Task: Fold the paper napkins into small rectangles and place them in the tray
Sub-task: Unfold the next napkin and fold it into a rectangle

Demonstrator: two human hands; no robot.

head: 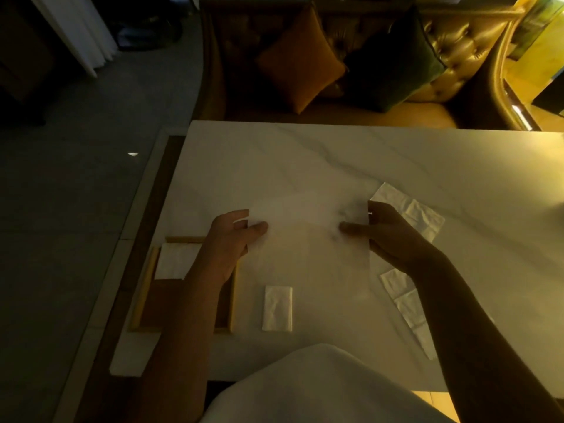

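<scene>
White fabric (pixel 320 389) lies nearest; a folded napkin (pixel 277 308) rests just right of the tray (pixel 143 288). The left hand (pixel 235 239) and right hand (pixel 389 235), held apart, pinch opposite edges of an unfolded napkin (pixel 308 242).

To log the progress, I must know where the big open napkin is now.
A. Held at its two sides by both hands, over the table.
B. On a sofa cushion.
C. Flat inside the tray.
A: the left hand and the right hand each pinch one side edge of the napkin, which spreads between them over the table.
</scene>
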